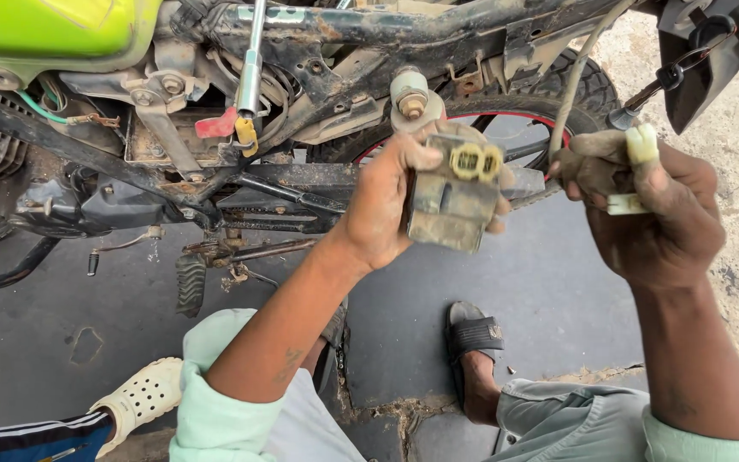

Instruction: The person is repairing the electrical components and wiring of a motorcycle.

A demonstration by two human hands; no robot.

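My left hand (387,205) is clamped around a dirty grey rectangular electrical box with 2 yellowed sockets (455,192), held up before the stripped motorcycle frame (318,77). My right hand (652,210) is curled closed, pinching 2 small white plastic plugs (641,145), just beside the box, apart from it.

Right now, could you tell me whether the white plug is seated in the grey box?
No, the white plug is in the right hand, apart from the grey box in the left hand.
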